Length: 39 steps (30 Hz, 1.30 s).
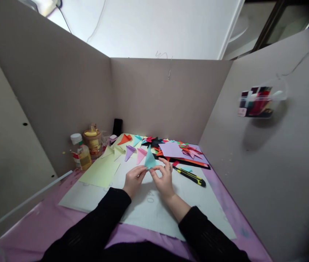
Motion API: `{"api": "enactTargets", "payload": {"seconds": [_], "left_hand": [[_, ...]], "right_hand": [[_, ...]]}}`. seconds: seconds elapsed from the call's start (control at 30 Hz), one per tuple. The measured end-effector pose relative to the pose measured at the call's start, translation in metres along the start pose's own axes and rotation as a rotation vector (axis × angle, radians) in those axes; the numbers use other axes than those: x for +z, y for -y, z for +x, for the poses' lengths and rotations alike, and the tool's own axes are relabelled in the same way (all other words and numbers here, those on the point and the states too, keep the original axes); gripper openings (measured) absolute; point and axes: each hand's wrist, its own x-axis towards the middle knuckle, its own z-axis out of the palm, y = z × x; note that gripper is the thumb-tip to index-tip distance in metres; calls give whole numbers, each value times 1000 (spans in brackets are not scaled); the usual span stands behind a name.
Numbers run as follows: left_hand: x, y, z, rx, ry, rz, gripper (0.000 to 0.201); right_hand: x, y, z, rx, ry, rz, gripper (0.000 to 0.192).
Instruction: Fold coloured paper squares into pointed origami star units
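Between my two hands stands a folded light-blue paper piece (150,160), its point upward, over a large white sheet (154,211). My left hand (134,179) pinches its lower left corner. At the lower right edge, the thumb and index finger of my right hand (164,181) are closed on it, other fingers raised. Just behind lie a pink folded paper piece (141,155) and a purple folded paper piece (129,152). A black and yellow utility knife (191,177) rests to the right of my right hand.
Yellow-green paper (100,174) lies at left, near a bottle with a white cap (82,153) and a yellow-lidded jar (93,142). Purple paper sheets (171,150) and several folded star shapes (154,141) fill the back. Grey panels (171,98) enclose three sides.
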Motion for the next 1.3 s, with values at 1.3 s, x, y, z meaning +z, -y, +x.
{"api": "enactTargets", "payload": {"seconds": [1.3], "left_hand": [[3, 4, -4, -175, 101, -153, 17]], "right_hand": [[3, 2, 3, 32, 119, 48, 8]]}}
